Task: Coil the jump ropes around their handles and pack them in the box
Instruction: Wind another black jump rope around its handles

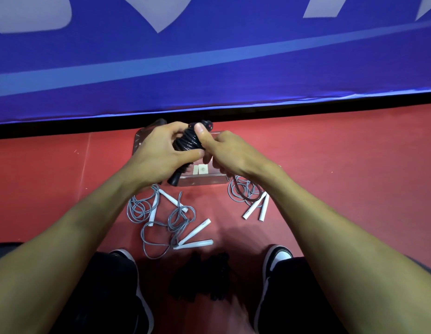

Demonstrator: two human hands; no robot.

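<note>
A black jump rope, wound tightly round its black handles, is held above a clear plastic box on the red floor. My left hand grips the coil from the left. From the right, my right hand holds it with the thumb pressed on top. One black handle end sticks out below my left hand. Three grey ropes with white handles lie loose on the floor: one left, one centre, one right. Most of the box is hidden behind my hands.
A blue banner wall stands just behind the box. My two shoes and dark trouser legs frame the floor in front. A dark, blurred bundle lies between my feet.
</note>
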